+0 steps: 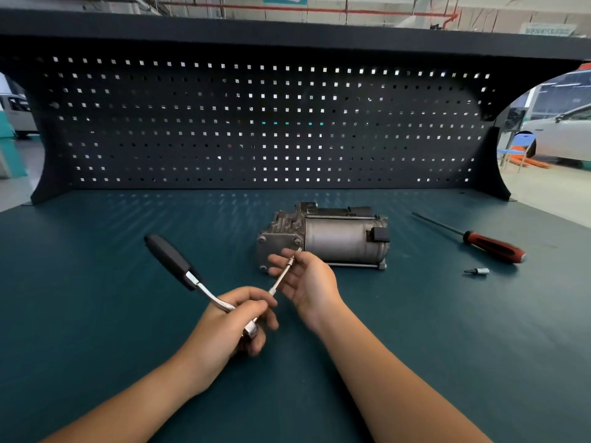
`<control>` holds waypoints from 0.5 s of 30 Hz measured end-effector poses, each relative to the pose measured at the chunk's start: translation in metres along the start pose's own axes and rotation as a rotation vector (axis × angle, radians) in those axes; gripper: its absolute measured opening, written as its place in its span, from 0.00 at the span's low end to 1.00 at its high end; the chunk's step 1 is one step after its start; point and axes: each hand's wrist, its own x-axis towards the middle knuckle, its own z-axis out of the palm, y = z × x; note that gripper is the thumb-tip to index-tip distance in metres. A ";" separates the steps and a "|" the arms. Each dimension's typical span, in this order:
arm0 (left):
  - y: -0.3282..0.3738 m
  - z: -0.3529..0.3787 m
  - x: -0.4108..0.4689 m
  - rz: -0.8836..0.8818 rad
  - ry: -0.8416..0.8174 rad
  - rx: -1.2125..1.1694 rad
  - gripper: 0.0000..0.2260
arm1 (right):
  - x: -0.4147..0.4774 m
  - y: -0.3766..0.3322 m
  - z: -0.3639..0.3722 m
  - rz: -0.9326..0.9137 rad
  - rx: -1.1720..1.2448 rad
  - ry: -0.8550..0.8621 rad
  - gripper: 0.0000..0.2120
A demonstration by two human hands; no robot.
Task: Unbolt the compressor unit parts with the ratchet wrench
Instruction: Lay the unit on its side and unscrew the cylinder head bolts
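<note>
**Wrench made up, bolts not yet touched**

The teal tabletop (96, 282) carries everything. Just beyond our right grip (307, 282) lies the compressor unit (339, 239) on its side, its end plate turned toward us with the end-plate bolts (262, 239) showing. Cast housing and steel can: we judge it heavy and rigid, though the round body could roll under torque, so a palm flat on the can is the place to steady it.

Our left grip (230, 324) is curled round the head end of the ratchet wrench (192, 278); the black handle sticks out up and to the left of it, free. For real leverage we would shift to that handle. Well to the right of both grips lies a red-and-black screwdriver (492, 247).

Our right grip pinches the slim extension bar (283, 274) between lightly curled fingers, its tip close to the end plate. The bar looks smooth and slippery; guiding it near the tip seems wise. A loose bit socket (479, 271) sits near the screwdriver.
</note>
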 end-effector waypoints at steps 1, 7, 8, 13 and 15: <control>0.000 0.001 0.000 0.001 -0.004 0.013 0.09 | 0.000 0.000 0.000 -0.006 -0.021 -0.006 0.08; 0.002 0.009 0.001 -0.020 0.009 -0.028 0.09 | 0.002 -0.004 -0.001 -0.027 -0.059 -0.036 0.08; 0.002 0.010 0.002 -0.029 0.015 -0.050 0.10 | 0.002 -0.004 -0.002 -0.021 -0.069 -0.042 0.08; 0.003 0.012 0.003 -0.060 0.046 -0.091 0.08 | 0.003 -0.003 -0.002 -0.005 -0.110 -0.050 0.09; 0.004 0.013 0.004 -0.069 0.048 -0.102 0.08 | 0.004 -0.003 -0.002 -0.016 -0.107 -0.047 0.08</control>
